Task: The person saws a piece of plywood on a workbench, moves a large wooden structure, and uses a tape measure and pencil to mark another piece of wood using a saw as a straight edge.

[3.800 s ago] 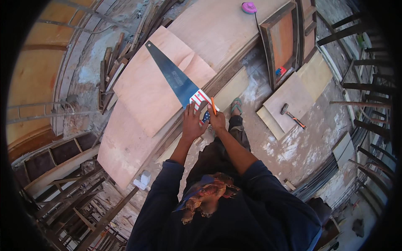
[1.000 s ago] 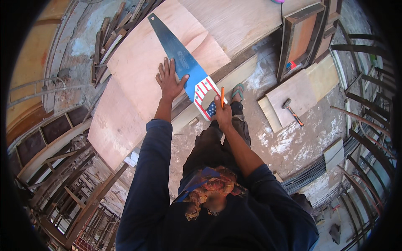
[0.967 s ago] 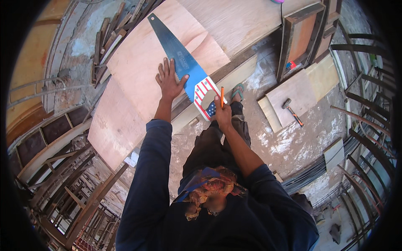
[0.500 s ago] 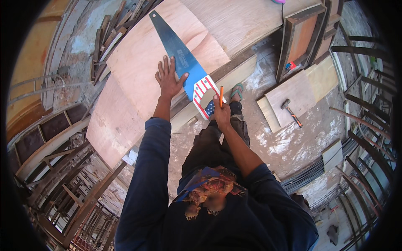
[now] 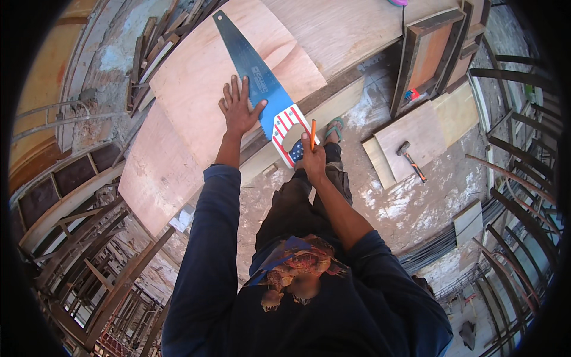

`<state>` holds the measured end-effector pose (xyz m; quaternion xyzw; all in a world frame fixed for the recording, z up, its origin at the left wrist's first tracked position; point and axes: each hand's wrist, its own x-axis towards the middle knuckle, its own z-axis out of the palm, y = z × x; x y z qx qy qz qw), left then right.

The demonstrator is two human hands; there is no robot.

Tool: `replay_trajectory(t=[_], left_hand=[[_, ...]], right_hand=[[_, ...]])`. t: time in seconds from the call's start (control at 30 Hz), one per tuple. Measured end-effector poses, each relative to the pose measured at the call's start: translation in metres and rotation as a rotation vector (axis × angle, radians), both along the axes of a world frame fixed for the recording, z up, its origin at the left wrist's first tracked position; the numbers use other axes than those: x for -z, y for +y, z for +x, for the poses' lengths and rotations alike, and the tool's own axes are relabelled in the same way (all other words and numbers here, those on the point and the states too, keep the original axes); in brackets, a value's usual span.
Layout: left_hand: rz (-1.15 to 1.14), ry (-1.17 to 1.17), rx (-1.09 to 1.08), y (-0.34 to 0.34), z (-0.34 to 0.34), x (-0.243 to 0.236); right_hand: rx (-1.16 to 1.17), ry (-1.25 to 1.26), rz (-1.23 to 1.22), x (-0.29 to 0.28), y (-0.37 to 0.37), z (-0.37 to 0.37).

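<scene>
A hand saw point(image 5: 260, 81) with a blue-grey blade and a red-striped white handle with a blue starred part lies across a plywood sheet point(image 5: 184, 77). My left hand point(image 5: 239, 112) rests on the plywood with its fingers spread, the thumb reaching the blade's toothed edge. At the near end of the saw, my right hand point(image 5: 313, 157) is closed at the handle. An orange pencil point(image 5: 313, 132) stands up between its thumb and fingers. The fingers under the handle are partly hidden.
A hammer point(image 5: 411, 160) lies on a board point(image 5: 395, 134) on the floor to the right. Wooden frames point(image 5: 425, 53) stand at the far right, beside the bench. Scrap wood strips point(image 5: 156, 56) are piled at the far left. Dark rods point(image 5: 431, 244) lie on the right.
Almost nothing differs. Both hands keep their places, and the saw and pencil stay with them; the whole view has shifted very slightly.
</scene>
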<state>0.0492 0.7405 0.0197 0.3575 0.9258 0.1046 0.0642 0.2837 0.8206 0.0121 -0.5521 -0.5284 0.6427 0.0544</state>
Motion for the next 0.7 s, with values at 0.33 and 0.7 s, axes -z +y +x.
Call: replay_trajectory(t=[0.33,0.7], left_hand=[[-0.036,-0.031,-0.017,0.0006,-0.0013,0.0010],[-0.024,-0.040,-0.019,0.0006,-0.0021,0.0008]], right_hand=[[-0.030,-0.029,0.084,-0.0018,0.0006,-0.0016],[-0.040,-0.050,0.083,0.0042,0.0000,0.0000]])
